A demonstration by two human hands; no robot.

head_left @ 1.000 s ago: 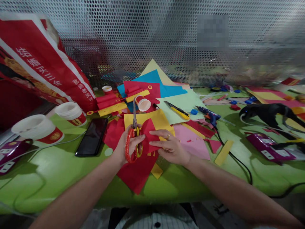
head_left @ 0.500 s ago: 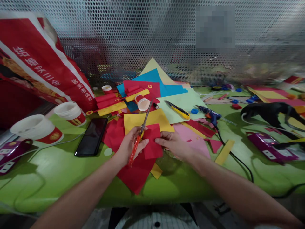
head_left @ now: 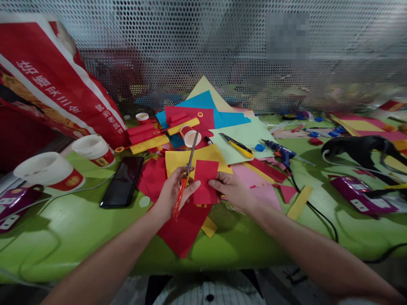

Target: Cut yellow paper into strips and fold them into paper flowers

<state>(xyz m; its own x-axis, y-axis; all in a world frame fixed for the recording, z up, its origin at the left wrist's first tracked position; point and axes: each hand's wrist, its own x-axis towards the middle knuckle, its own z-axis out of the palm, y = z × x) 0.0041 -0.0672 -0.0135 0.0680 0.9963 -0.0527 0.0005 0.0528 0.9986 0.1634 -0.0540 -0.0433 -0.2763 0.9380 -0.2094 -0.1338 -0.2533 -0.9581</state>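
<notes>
My left hand [head_left: 171, 194] is closed around a pair of scissors [head_left: 180, 199] with orange-red handles, blades pressed together and pointing away from me. Its thumb tip reaches the left edge of a small red paper rectangle [head_left: 206, 180]. On the right edge of that paper, my right hand [head_left: 233, 191] pinches between thumb and fingers. Beneath the hands lie a larger red sheet [head_left: 183, 235] and a yellow sheet [head_left: 173, 161]. A paper cup [head_left: 191, 137] rests on its side just beyond the scissors' tip.
To the left are a black phone [head_left: 121, 182], stacked paper cups [head_left: 51, 171] and a tall red bag [head_left: 63, 80]. A yellow utility knife [head_left: 238, 147] lies on pale green paper [head_left: 257, 131]. Further right are a blue glue gun [head_left: 282, 153], its cable and a purple power strip [head_left: 362, 195].
The small red paper has risen slightly and turned to stand straighter between my hands. The scissors' tip has shifted a little to the left. Other things on the table stay where they were.
</notes>
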